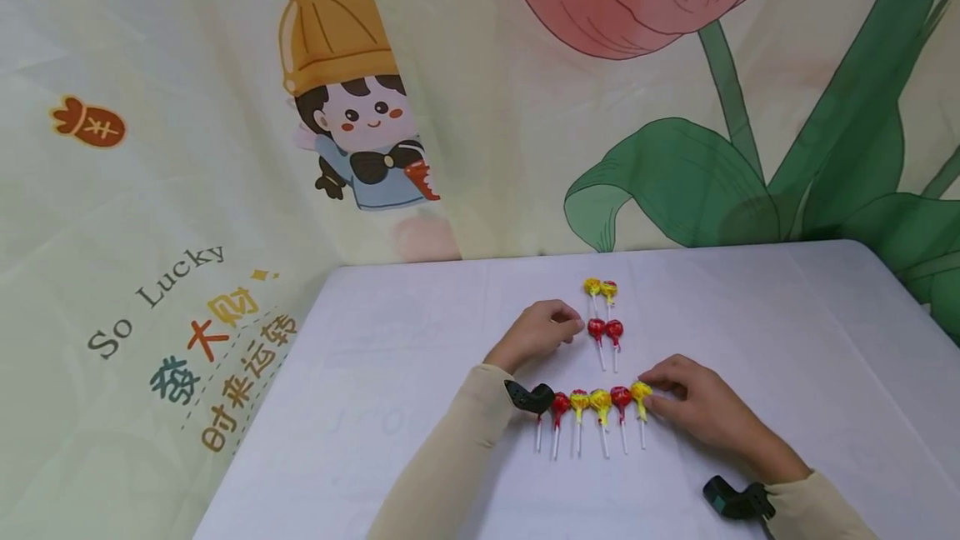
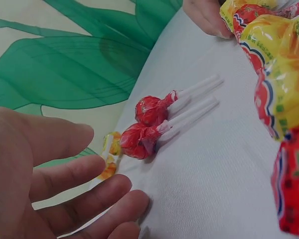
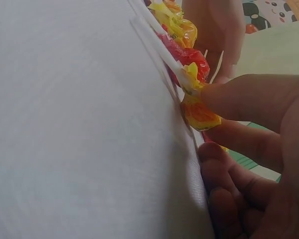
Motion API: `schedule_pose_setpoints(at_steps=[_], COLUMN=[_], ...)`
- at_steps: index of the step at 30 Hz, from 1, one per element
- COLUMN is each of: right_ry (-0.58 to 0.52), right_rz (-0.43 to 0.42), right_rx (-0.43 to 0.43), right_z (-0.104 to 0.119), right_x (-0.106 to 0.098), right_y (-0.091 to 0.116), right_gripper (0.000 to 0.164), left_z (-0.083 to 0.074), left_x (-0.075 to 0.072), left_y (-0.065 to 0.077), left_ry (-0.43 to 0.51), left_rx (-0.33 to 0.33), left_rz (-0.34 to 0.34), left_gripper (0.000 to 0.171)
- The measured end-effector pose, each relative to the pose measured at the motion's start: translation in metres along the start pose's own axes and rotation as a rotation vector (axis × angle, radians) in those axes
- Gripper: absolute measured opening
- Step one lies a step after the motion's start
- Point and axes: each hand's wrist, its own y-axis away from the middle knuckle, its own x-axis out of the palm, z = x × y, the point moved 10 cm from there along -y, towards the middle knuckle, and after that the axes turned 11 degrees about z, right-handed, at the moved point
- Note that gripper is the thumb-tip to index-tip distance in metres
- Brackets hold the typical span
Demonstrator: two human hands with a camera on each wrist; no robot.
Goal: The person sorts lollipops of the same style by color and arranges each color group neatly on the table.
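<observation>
A row of several lollipops in red and yellow wrappers lies on the white table, sticks towards me. At its right end my right hand [image 1: 701,407] pinches a yellow lollipop [image 3: 202,112] between thumb and index finger. Beside that one is a red lollipop [image 1: 620,397]. Farther back lie two red lollipops [image 1: 614,332] side by side, and beyond them two yellow lollipops [image 1: 592,286]. Just left of the red pair, my left hand [image 1: 540,330] hovers with fingers loosely bent and holds nothing. The row's leftmost lollipop is mostly hidden by the left wrist camera.
A white cloth covers the table [image 1: 420,340]. Behind it hangs a printed backdrop [image 1: 480,107] with a cartoon figure, a pink flower and green leaves. Black cameras sit on the left wrist [image 1: 529,397] and the right wrist [image 1: 738,498].
</observation>
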Motion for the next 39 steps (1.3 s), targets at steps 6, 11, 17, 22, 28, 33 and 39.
schedule_pose_setpoints(at_steps=[6,11,17,22,28,33,39], right_ry=[0.000,0.018,-0.014,-0.056,-0.076,-0.099,-0.109], right_rz=[-0.014,-0.028,-0.025,0.000,0.001,-0.006,-0.034], right_rx=[-0.006,0.005,0.014,0.038,0.069,0.062,0.060], right_z=[-0.001,-0.004,-0.004,-0.005,-0.010,-0.011,-0.011], right_x=[0.001,-0.001,-0.002,-0.002,-0.003,-0.004,-0.008], right_y=[-0.001,-0.002,0.001,0.002,0.001,0.000,0.001], right_gripper=[0.023,0.022,0.019,0.022,0.027,0.027,0.029], left_z=[0.008,0.009,0.009,0.015,0.019,0.030,0.045], left_x=[-0.007,-0.011,-0.014,-0.017,-0.015,-0.012,-0.012], left_y=[0.013,0.021,0.033,0.048,0.061,0.068,0.076], left_ry=[0.000,0.029,0.039,0.065,0.112,0.158,0.151], left_rx=[0.006,0.032,0.052,0.061,0.117,0.099,0.058], left_rz=[-0.030,-0.029,-0.035,-0.070,-0.099,-0.109,-0.140], left_gripper=[0.021,0.023,0.024,0.023,0.030,0.030,0.027])
